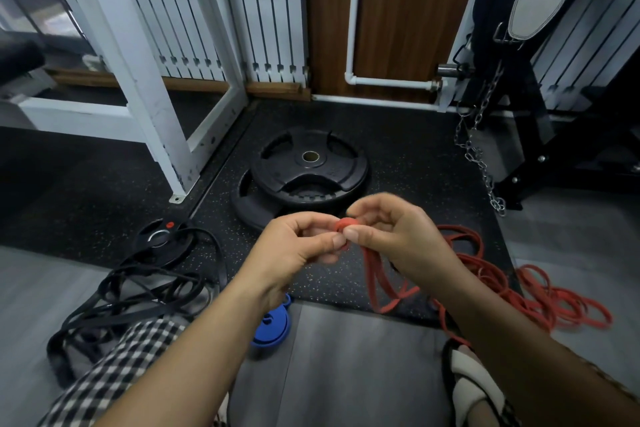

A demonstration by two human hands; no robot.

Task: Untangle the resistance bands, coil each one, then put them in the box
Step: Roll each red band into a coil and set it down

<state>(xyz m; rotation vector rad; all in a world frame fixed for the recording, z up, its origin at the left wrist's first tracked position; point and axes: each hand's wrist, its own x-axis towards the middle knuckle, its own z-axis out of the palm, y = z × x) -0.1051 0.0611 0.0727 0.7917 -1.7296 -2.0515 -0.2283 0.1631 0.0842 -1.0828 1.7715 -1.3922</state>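
Observation:
Both hands meet at mid-frame over the floor. My left hand (298, 246) and my right hand (388, 229) pinch a small tight coil at the end of a red resistance band (346, 225). The rest of that red band (384, 288) hangs down from the coil. A loose heap of red bands (540, 295) lies on the floor at the right. A tangle of black bands (145, 291) lies at the left. A coiled blue band (273, 322) rests on the floor under my left forearm. No box is in view.
Two stacked black weight plates (304, 170) lie just beyond my hands, and a small plate (159, 237) sits by the black tangle. A white rack frame (145, 87) stands at the left, a chain (481, 156) and black machine at the right. My sandalled foot (474, 388) is at the bottom right.

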